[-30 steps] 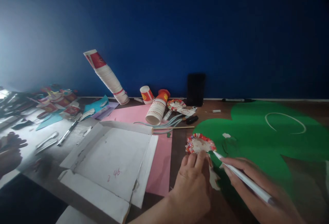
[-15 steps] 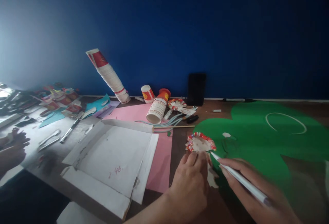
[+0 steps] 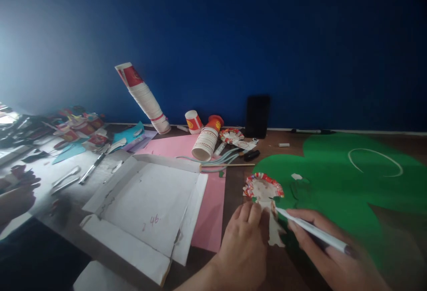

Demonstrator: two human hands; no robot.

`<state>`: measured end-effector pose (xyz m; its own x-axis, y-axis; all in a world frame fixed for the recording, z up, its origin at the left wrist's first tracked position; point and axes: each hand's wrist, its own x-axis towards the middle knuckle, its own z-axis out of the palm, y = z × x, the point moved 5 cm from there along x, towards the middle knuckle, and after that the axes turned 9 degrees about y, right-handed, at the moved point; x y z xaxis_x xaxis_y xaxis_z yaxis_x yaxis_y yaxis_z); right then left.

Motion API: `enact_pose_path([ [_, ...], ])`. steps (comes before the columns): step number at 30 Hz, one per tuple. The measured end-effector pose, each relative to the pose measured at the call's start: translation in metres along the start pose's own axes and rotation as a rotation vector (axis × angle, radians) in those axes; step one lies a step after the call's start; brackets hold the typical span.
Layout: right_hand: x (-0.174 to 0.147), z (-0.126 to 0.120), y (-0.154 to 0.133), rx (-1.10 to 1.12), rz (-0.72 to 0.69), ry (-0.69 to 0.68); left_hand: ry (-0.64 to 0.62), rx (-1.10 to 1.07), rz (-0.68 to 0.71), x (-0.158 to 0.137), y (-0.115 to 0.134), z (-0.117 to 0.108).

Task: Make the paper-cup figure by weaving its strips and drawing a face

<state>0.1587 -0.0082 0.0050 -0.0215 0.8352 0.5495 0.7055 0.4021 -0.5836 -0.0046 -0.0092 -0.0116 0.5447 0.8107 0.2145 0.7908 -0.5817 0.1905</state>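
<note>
On the dark tabletop lies a white paper cutout (image 3: 275, 232) with a red-and-white frilled edge round its top. My left hand (image 3: 245, 242) rests over the cutout's left side, its fingers bent and close together; the thumb is hidden. A white pen (image 3: 318, 233) is pinched in my right hand (image 3: 328, 246), its tip at the right edge of the cutout's narrow body. Whether the tip touches the paper I cannot tell. Green paper (image 3: 333, 184) lies beyond and partly beneath my right hand.
Left of my hands sits a shallow white cardboard tray (image 3: 150, 197) on pink paper (image 3: 208, 220). Behind are stacked paper cups (image 3: 147, 102), more cups (image 3: 204, 143), a black phone-like slab (image 3: 257, 116) and a thin stick (image 3: 228, 165). Another person's hand (image 3: 18, 188) is at far left.
My left hand has drawn back slightly, uncovering more of the cutout's body. The pen in my right hand has moved down along the cutout's right edge. The view has shifted slightly.
</note>
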Motion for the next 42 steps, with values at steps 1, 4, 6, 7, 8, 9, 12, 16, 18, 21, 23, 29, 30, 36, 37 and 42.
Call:
enact_pose_path([
  [1,0.000,0.000,0.000,-0.004,-0.003,-0.002,-0.001,0.010,0.014,0.000,0.000,0.000],
  [4,0.001,0.002,0.000,-0.005,-0.010,-0.011,0.012,0.017,0.069,0.001,0.002,-0.001],
  [6,0.001,0.003,-0.001,0.012,-0.021,-0.012,0.029,0.039,0.099,0.000,0.002,-0.002],
  [7,0.001,0.004,-0.002,0.024,-0.027,-0.011,0.040,0.059,0.108,0.000,0.003,-0.001],
  [8,0.001,0.004,-0.002,0.035,-0.034,-0.009,0.050,0.082,0.114,-0.001,0.003,-0.001],
  [9,0.001,0.005,-0.003,0.044,-0.043,-0.006,0.057,0.100,0.121,-0.001,0.003,-0.001],
  [12,0.000,0.005,-0.004,0.039,-0.070,0.006,0.078,0.115,0.119,-0.001,0.005,0.000],
  [16,-0.001,0.004,-0.004,0.025,-0.078,0.001,0.126,0.078,0.084,-0.001,0.005,0.001],
  [18,-0.001,0.004,-0.003,0.018,-0.071,0.006,0.134,0.061,0.076,-0.001,0.005,0.002],
  [21,0.000,0.004,-0.003,0.001,-0.064,0.007,0.135,0.056,0.069,0.000,0.004,0.003],
  [23,0.001,0.004,-0.003,-0.009,-0.061,0.004,0.130,0.060,0.062,0.000,0.004,0.002],
  [29,0.002,0.006,-0.002,-0.008,-0.046,0.005,0.104,0.033,0.049,0.001,0.004,0.001],
  [30,0.002,0.006,-0.001,-0.004,-0.043,0.003,0.097,0.030,0.043,0.001,0.004,0.001],
  [36,-0.001,0.005,0.002,0.003,-0.026,0.006,0.081,-0.017,-0.010,0.001,0.003,0.002],
  [37,-0.001,0.005,0.001,0.007,-0.029,0.006,0.074,-0.034,-0.032,0.001,0.002,0.003],
  [42,-0.001,0.002,-0.001,0.035,-0.069,0.022,0.025,-0.094,-0.100,0.001,-0.001,0.009],
])
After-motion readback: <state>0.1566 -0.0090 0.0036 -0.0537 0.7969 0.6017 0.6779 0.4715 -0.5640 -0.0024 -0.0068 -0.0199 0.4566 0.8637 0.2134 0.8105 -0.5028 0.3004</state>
